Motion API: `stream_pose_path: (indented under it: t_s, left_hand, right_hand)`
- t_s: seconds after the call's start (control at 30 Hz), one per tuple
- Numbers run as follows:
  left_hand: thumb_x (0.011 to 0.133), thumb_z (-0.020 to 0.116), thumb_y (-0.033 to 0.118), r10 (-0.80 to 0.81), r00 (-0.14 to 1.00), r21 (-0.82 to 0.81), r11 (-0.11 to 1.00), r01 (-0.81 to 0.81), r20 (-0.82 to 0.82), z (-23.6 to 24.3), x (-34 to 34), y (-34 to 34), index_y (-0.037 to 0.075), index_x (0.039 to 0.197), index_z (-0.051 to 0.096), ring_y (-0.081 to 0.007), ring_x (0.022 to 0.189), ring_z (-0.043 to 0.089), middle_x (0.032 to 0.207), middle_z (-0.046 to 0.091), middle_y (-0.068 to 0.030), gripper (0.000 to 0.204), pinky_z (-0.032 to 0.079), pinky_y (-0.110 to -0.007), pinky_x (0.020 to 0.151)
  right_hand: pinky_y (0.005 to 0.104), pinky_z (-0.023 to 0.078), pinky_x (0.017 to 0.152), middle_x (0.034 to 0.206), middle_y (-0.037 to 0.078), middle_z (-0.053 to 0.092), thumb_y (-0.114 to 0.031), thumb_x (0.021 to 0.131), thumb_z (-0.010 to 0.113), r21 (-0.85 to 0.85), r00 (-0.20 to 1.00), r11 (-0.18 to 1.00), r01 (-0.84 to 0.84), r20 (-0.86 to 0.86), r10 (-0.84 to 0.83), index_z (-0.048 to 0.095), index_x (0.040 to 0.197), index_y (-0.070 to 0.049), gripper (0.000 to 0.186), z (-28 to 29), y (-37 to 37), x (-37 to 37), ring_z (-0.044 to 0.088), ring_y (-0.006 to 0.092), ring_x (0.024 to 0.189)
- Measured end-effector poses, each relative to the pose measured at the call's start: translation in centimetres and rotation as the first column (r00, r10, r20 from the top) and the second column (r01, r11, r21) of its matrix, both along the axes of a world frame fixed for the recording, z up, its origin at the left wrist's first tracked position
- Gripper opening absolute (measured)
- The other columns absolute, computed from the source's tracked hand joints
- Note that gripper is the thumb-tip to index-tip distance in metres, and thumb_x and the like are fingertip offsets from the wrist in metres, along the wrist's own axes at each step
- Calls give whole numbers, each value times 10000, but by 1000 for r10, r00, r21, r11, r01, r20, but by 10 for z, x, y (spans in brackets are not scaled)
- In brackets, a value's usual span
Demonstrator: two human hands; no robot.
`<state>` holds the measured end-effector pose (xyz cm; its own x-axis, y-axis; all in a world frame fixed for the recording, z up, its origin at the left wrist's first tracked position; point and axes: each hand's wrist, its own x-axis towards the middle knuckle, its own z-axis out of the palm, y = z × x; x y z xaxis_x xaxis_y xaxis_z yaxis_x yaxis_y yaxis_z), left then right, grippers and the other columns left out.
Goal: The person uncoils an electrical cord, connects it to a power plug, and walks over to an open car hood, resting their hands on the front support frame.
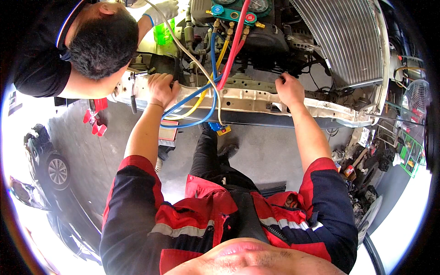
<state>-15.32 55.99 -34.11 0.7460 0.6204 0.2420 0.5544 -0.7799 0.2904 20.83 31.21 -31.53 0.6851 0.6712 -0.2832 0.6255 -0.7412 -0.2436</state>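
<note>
My left hand (161,90) rests on the white front crossbeam (243,101) of an opened car, its fingers curled over the far edge. Farther right, my right hand (290,90) is closed over the same beam; its fingertips are hidden behind the edge. Between the hands hang a blue hose (190,98), a yellow hose (196,104) and a red hose (231,57). They run to a manifold gauge set (233,14) with a blue and a red knob, standing over the engine. A thin beige hose (195,57) crosses in front of them.
At the left a co-worker (103,43) leans over the engine bay, a gloved hand (163,10) near a bright green container (164,33). A finned metal condenser or radiator (343,41) stands at the right. Car parts (362,183), a fan (415,103) and a parked car (55,192) lie around.
</note>
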Motion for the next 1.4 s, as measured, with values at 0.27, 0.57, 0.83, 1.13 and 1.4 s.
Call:
stream_pose_path:
  t_s: [0.27, 0.57, 0.83, 1.13, 1.4]
  left_hand:
    - [757, 672, 219, 5, 996, -32, 999, -8, -89, 2, -2, 0, 81, 835, 621, -321, 884, 607, 864, 641, -93, 166, 466, -436, 859]
    - [774, 646, 244, -2, 999, -4, 1000, 2, -32, 2, 1, 0, 98, 755, 585, -313, 840, 598, 783, 604, -86, 160, 453, -439, 849]
    - [770, 646, 240, 1, 1000, -11, 1000, -2, -21, 0, 0, 1, 96, 755, 592, -315, 840, 600, 783, 607, -87, 155, 455, -444, 847]
    - [765, 658, 219, -11, 999, -13, 1000, 10, -47, 1, -1, 1, 85, 822, 612, -327, 873, 603, 849, 634, -94, 153, 466, -448, 848]
    - [776, 653, 245, -2, 999, -23, 1000, 1, -35, 3, 2, 0, 97, 751, 588, -317, 856, 599, 791, 608, -91, 163, 451, -443, 861]
  right_hand:
    - [484, 534, 840, 1055, 180, 703, -361, 880, 543, -11, 1000, 1000, -6, -21, 5, 683, 1085, -87, 369, 3, 0, 0, 668, 386, 965]
    - [484, 536, 852, 1059, 189, 703, -368, 893, 532, -27, 1000, 1000, 1, -16, -1, 679, 1124, -90, 390, 3, 1, 0, 669, 387, 979]
    - [480, 531, 875, 1073, 191, 701, -373, 894, 525, -44, 1000, 999, -3, 0, 3, 680, 1141, -86, 409, 2, 1, 0, 667, 378, 999]
    - [493, 531, 853, 1047, 191, 704, -365, 892, 524, -35, 1000, 999, -2, 1, 2, 688, 1099, -93, 379, 4, 1, -1, 669, 386, 971]
    - [490, 536, 838, 1035, 188, 707, -351, 891, 525, -12, 1000, 1000, -1, -3, 1, 695, 1078, -90, 363, 7, 2, -2, 672, 394, 950]
